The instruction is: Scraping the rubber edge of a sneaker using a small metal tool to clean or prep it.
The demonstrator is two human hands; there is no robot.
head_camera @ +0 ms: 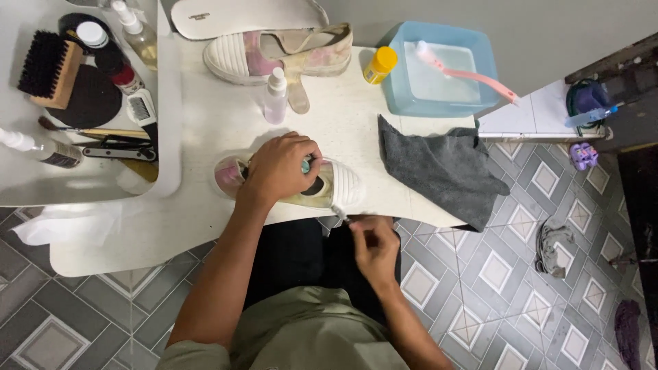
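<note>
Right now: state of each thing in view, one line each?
Left hand: pressing down on near shoe.
Near shoe: flat on table, held.
Right hand: pinching small brush.
Small brush: tip at shoe's side.
Far shoe: on its side, untouched.
Grey cloth: crumpled, overhanging table edge.
Blue tub: holds water, pink brush inside.

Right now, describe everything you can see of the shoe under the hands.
The shoe is a slip-on with a white ribbed toe and pink-and-yellowish mottled upper, looking like fabric. It lies across the white table's front edge, toe to the right. The left hand covers its middle; the right hand holds a small brush at its side.
</note>
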